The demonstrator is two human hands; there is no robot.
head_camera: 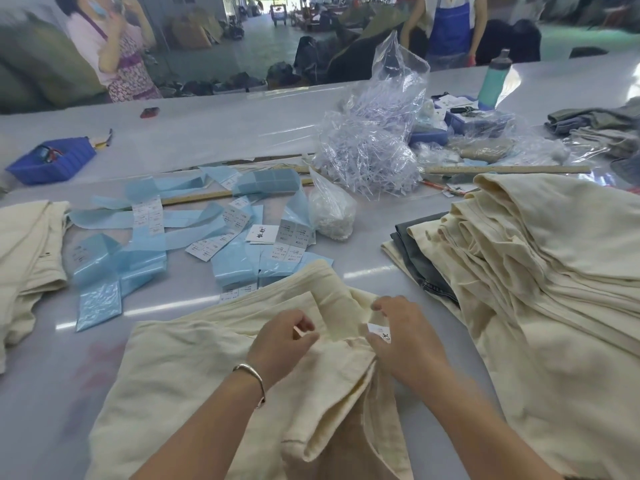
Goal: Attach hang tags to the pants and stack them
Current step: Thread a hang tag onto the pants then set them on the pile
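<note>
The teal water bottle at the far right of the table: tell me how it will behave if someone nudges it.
The teal water bottle stands upright and is tall for its base, so a push near its dark cap would probably tip it. Its round body suggests it would then roll. It stands on the smooth, glossy table, so a low push might just slide it. How full it is cannot be seen.

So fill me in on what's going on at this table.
A person is tagging cream pants spread out in front of them. The right hand pinches a white hang tag at the waistband, while the left hand, a bangle on its wrist, holds the fabric next to it. A stack of folded pants, mostly cream, sits to the right. Blue strips of labels and clear bags of plastic fasteners lie further back on the table.
</note>
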